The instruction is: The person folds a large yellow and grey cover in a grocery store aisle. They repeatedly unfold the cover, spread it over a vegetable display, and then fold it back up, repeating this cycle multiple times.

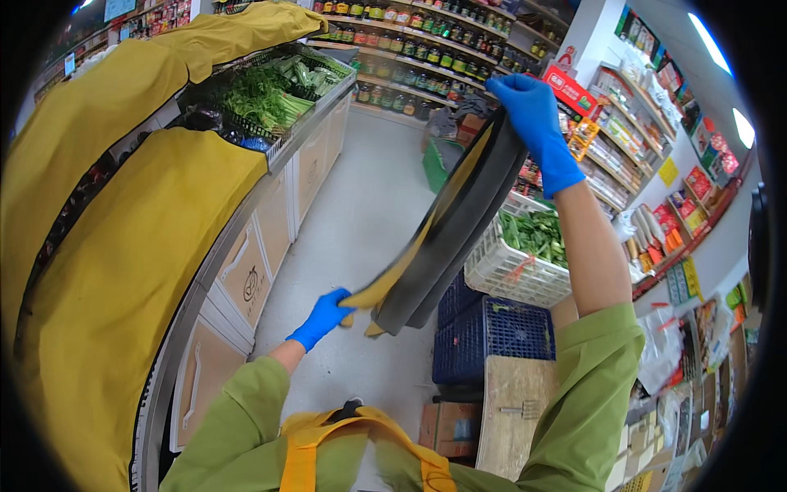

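A long folded cloth (pixel 444 246), black on one face and yellow on the other, is stretched between my hands above the aisle floor. My right hand (pixel 533 126), in a blue glove, is raised and pinches its upper end. Lower and to the left, my left hand (pixel 324 318), gloved in blue too, grips a yellow corner at its lower end. Similar yellow cloth covers (pixel 147 246) lie over the produce counter at my left. Uncovered at the counter's far end are leafy greens (pixel 264 101) in black crates.
A white plastic crate (pixel 510 270) of greens stands at the right, near blue crates (pixel 513 329). In front of these is a wooden board (pixel 513 412) with a fork-like tool (pixel 521 409). A green bin (pixel 438 163) and shelves of jars (pixel 418 55) stand farther off.
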The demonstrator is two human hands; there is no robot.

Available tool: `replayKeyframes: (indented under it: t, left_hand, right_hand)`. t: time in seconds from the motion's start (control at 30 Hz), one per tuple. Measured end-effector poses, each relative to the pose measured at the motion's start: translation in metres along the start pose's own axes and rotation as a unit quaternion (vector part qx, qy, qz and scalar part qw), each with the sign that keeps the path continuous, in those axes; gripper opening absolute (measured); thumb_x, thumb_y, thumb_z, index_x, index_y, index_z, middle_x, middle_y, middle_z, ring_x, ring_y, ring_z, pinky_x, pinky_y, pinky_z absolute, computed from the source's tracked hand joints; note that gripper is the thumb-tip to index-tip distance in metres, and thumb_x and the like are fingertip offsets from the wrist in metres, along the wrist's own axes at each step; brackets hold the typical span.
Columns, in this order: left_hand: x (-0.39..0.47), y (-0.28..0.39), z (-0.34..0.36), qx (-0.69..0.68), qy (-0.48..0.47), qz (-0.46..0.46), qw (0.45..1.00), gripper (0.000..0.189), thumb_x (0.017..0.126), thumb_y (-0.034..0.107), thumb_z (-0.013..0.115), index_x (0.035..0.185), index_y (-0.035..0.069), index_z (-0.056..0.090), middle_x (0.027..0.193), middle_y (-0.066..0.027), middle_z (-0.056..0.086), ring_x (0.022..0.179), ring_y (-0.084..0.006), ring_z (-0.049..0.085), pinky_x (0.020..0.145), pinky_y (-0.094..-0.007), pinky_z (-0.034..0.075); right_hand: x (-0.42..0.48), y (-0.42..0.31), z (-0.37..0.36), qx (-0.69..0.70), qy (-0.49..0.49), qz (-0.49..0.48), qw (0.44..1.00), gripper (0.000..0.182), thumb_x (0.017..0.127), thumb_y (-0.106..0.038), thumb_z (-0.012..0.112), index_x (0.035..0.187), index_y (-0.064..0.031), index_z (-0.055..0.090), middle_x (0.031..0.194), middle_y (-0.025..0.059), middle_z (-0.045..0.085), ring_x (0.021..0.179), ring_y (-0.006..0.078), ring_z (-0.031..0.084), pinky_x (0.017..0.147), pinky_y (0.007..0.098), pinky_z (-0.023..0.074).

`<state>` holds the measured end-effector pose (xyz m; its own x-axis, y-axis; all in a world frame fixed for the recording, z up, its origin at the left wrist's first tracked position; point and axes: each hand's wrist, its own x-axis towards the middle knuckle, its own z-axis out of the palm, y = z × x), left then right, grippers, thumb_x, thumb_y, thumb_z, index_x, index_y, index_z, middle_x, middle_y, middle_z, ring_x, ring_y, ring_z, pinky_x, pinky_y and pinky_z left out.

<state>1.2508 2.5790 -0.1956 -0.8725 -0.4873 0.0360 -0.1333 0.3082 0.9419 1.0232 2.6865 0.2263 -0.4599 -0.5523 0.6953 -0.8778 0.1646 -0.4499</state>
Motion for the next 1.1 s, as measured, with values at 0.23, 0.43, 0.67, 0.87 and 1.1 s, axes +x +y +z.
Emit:
replayKeyframes:
  t: [0.23,0.43,0.67,0.87,1.1]
  left_hand:
    - [0.122,-0.022,0.004,0.234,0.257,0.229,0.909,0.016,0.08,0.01,0.056,0.095,0.01,0.06,0.089,-0.0118,0.059,0.073,-0.0299,0.058,0.063,-0.0364,0.046]
    - [0.326,0.011,0.019,0.242,0.249,0.17,0.922,0.022,0.077,0.021,0.058,0.093,0.006,0.06,0.084,-0.0175,0.056,0.07,-0.0343,0.055,0.058,-0.0421,0.043]
    - [0.503,-0.005,0.06,0.268,0.222,0.175,0.921,0.04,0.07,0.024,0.061,0.104,0.005,0.056,0.085,-0.0175,0.052,0.076,-0.033,0.052,0.073,-0.044,0.038]
    - [0.692,-0.107,-0.041,0.081,0.327,0.2,0.92,0.009,0.077,0.006,0.047,0.079,0.003,0.056,0.075,-0.0168,0.054,0.071,-0.0359,0.052,0.059,-0.0413,0.041]
    - [0.888,0.036,-0.298,0.324,0.39,0.142,0.85,0.026,0.081,0.021,0.045,0.076,-0.002,0.057,0.08,-0.0229,0.056,0.074,-0.0387,0.053,0.066,-0.0445,0.042]
  right_hand:
    - [0.152,0.107,0.05,0.035,0.034,-0.035,0.998,0.029,0.077,-0.031,0.065,0.086,-0.0037,0.067,0.073,0.0006,0.062,0.068,0.0066,0.051,0.065,0.0229,0.0418]
    - [0.266,0.178,0.127,0.021,0.018,-0.035,0.999,0.03,0.074,-0.032,0.065,0.085,-0.004,0.067,0.071,0.0082,0.064,0.067,0.0128,0.059,0.065,0.0286,0.0459]
    - [0.391,0.313,0.18,-0.033,0.038,0.012,0.999,0.03,0.075,-0.031,0.067,0.089,-0.0042,0.068,0.074,0.0024,0.062,0.067,0.0089,0.053,0.065,0.0229,0.0426]
    - [0.464,0.425,0.158,-0.015,-0.017,0.035,0.999,0.032,0.08,-0.032,0.06,0.093,-0.0033,0.066,0.079,0.0039,0.062,0.072,0.0105,0.056,0.069,0.0257,0.0444]
    - [0.431,0.632,0.17,-0.009,-0.253,0.101,0.962,0.026,0.076,-0.025,0.064,0.079,0.0005,0.064,0.068,0.0009,0.058,0.068,0.0064,0.05,0.06,0.0244,0.042]
